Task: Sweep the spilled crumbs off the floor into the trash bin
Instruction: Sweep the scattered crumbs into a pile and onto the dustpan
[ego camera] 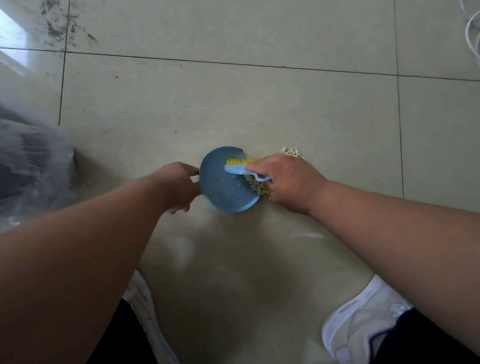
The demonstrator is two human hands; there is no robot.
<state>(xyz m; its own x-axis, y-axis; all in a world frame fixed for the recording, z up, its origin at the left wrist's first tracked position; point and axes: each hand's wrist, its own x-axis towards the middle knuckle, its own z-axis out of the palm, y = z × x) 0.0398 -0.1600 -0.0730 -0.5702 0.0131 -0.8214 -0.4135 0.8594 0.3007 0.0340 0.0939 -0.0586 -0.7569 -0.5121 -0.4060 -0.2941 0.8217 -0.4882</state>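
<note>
Crumbs [292, 153], pale yellow heap; left hand [180, 186] gripping dustpan [224, 183], right hand [285, 176] gripping brush [241, 168].

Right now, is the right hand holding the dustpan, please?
No, the right hand grips the brush, while the left hand holds the blue dustpan.

**Materials and finishes on the floor**

Glossy, smooth pale floor [274, 26] tiles with dark grout. A smooth matt blue plastic dustpan [221, 190]; a blue plastic brush [238, 168] with yellow bristles. Dry, rough-looking crumbs [292, 154]. A crinkled, shiny clear plastic bag [11, 155].
</note>
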